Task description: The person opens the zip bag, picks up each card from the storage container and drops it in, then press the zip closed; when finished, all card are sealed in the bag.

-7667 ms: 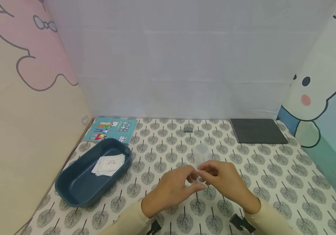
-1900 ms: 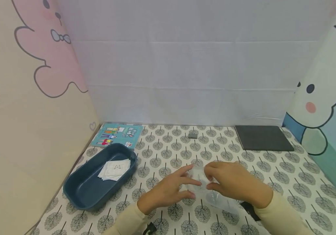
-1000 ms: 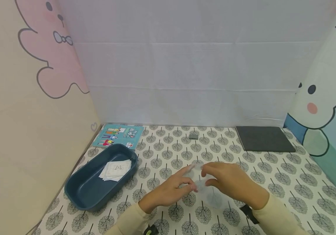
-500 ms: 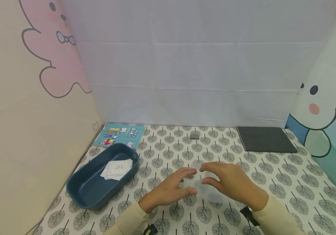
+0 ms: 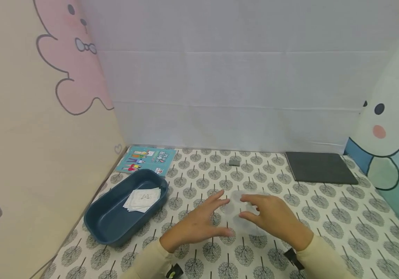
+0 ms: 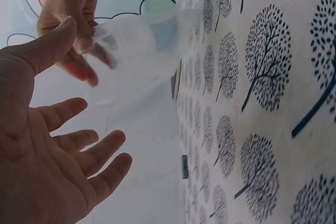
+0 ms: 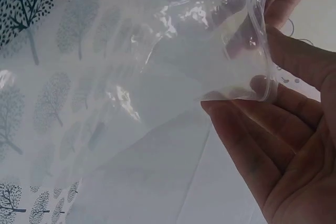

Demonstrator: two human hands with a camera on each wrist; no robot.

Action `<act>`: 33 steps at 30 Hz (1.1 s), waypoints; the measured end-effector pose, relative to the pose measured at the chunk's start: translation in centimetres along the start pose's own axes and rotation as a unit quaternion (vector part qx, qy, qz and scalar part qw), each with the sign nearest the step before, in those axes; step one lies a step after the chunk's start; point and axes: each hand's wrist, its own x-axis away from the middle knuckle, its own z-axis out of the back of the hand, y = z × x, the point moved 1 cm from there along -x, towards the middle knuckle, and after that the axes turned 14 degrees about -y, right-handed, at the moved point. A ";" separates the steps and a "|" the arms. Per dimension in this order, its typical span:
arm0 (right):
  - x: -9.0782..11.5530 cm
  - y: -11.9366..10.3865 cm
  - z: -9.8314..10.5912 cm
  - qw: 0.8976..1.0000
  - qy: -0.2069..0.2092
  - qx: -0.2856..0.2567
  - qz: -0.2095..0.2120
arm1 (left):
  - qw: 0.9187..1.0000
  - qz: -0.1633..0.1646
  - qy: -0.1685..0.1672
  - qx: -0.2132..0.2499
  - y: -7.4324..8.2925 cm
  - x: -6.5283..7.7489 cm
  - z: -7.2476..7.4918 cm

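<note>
A clear plastic zip bag [image 7: 157,77] hangs from my right hand [image 5: 276,219], whose thumb and fingers hold it at its mouth edge. In the right wrist view the bag's zip edge runs beside the thumb, and its sheet spreads away to the left. The head view shows the bag [image 5: 236,207] faintly between the two hands, over the patterned cloth. My left hand [image 5: 201,223] is to the left of the bag, fingers spread and holding nothing. The left wrist view shows this palm [image 6: 47,166] below the right hand [image 6: 68,24] and apart from the bag.
A dark blue basin [image 5: 107,221] on the left holds white paper packets [image 5: 143,198]. Behind it lies a blue illustrated booklet [image 5: 147,159]. A small grey block [image 5: 234,163] and a flat black board [image 5: 319,166] are toward the back. Printed curtains surround the tree-patterned table [image 5: 213,248].
The left hand, close to the bag and the right hand before, has drawn back left with its fingers spread. The bag shifts in the right hand. The head view has turned slightly left.
</note>
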 end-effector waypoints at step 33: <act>-1.1 2.4 -0.2 0.970 -0.098 -0.190 -0.113 | 0.957 0.203 -0.018 -0.205 -8.3 13.4 14.8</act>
